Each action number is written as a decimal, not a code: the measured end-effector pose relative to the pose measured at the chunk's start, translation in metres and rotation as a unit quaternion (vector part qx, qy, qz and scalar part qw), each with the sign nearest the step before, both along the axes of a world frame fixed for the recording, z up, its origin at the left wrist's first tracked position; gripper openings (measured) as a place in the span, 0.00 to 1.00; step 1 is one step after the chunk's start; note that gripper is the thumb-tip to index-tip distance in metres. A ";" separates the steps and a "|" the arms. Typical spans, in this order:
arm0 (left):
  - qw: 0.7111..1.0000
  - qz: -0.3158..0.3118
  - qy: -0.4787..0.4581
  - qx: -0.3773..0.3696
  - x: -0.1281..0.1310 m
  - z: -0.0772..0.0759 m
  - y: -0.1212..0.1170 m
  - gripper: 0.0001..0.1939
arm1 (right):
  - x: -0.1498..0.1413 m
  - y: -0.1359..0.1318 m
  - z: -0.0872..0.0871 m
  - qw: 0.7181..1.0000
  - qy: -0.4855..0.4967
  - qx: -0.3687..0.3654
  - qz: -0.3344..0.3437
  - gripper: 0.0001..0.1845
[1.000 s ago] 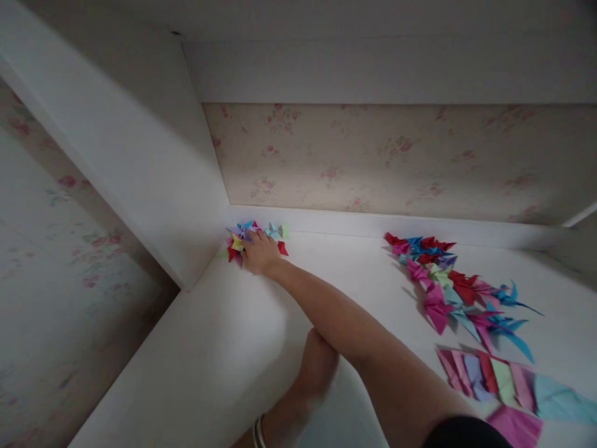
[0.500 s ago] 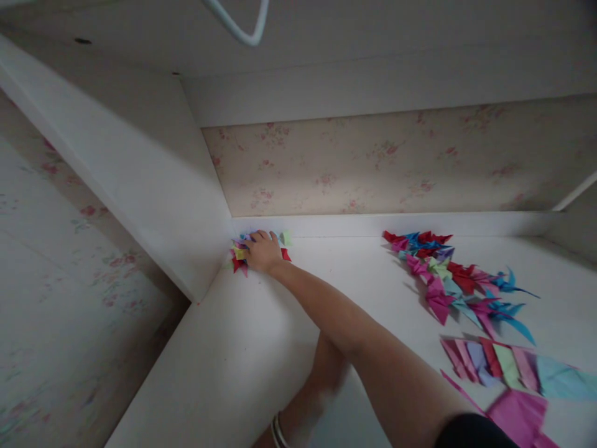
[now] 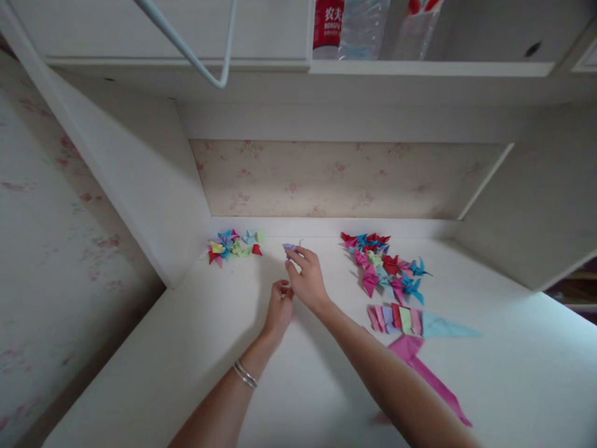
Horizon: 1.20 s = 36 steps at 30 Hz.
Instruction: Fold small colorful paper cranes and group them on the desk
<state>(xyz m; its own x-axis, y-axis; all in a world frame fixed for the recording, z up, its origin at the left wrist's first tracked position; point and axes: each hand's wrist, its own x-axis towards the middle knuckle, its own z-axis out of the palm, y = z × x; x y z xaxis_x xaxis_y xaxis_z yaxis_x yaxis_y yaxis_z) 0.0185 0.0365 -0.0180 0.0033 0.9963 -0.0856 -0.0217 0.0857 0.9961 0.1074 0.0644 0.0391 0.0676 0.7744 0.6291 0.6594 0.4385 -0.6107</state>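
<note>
Between the thumb and fingers of my right hand is a small purple origami crane, held above the white desktop. My left hand, with silver bangles on its wrist, is just below and left of the right one. Its fingers are curled closed, and anything in them is hidden. Off to the left, in the desk corner, lies a cluster of small folded paper cranes in several colours. A larger group of folded cranes, mostly red, pink and blue, lies to the right.
A row of folded paper pieces lies at the right with a light blue paper point. A pink folded paper strip is partly behind my right forearm. Overhead, a shelf holds bottles, and a white bent rod hangs down.
My right hand has left the left-hand cluster and moved right, now with a purple crane in it. My left hand has come up from under the right arm beside it. The view has shifted.
</note>
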 end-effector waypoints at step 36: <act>0.993 -0.066 0.080 0.059 -0.009 0.001 -0.017 0.29 | 0.067 -0.063 -0.063 0.922 0.342 -0.173 0.046 0.26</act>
